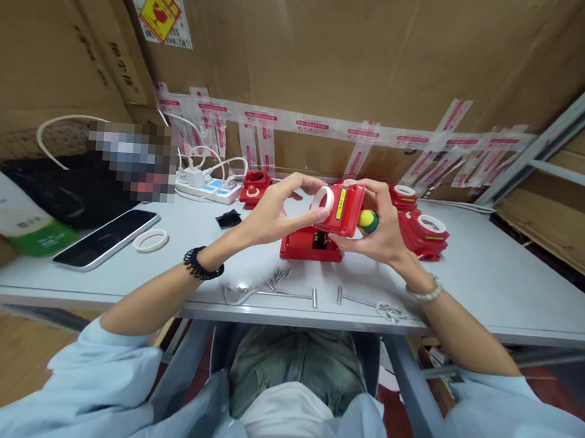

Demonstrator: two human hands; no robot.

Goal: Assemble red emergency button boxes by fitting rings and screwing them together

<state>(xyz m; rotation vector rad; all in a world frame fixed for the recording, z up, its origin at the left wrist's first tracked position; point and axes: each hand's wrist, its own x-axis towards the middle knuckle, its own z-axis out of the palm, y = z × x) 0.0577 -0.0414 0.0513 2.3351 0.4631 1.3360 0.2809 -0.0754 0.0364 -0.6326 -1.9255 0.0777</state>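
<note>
Both hands hold a red plastic box [346, 209] with a yellow label above the table. My left hand [273, 211] pinches a white ring [322, 200] at the box's left face. My right hand [382, 228] grips the box's right side, and a green and yellow screwdriver handle [367, 220] shows in its palm. A second red box part [311, 245] lies on the table just below the held one.
On the grey table [493, 280] lie several screws [278, 279], two T-handle tools [287, 295] [361, 300], a loose white ring [151, 240], a phone [105, 237], a power strip [209, 188] and more red boxes [424, 231] [255, 186]. Cardboard walls stand behind.
</note>
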